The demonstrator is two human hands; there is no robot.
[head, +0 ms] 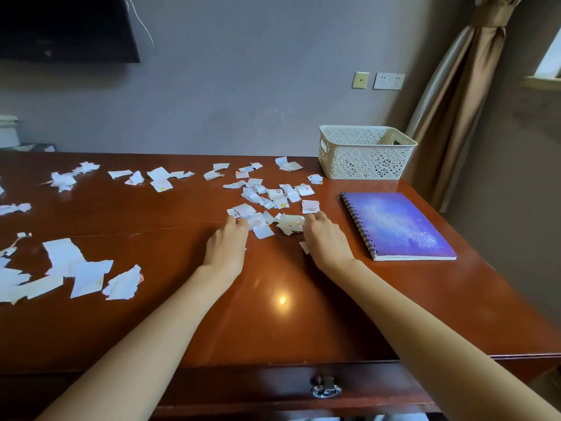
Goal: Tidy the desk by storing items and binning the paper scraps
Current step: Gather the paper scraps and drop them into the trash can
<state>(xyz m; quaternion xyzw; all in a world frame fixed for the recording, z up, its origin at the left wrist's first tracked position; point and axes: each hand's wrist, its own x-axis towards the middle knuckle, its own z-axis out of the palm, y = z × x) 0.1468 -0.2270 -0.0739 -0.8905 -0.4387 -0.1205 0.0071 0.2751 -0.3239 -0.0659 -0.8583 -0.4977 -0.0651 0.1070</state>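
On the far left of the brown counter (158, 329) lie large torn pieces of paper (76, 268), and smaller paper scraps (158, 176) are spread along the back edge. The left hand (227, 238) rests palm down near the middle, and its bent fingers touch the left edge of a dense cluster of small scraps (273, 199). The back of the hand hides the fingers, so I cannot tell if its grip closes on any scrap. Between the hands sits a crumpled bunch of paper (290, 223). The right hand (324, 235) touches this bunch with curved fingers. Whether its grip holds the bunch or only pushes it, I cannot tell. Just right of it lies a closed purple spiral notebook (397, 223), and behind that stands a white lattice basket (364, 153).
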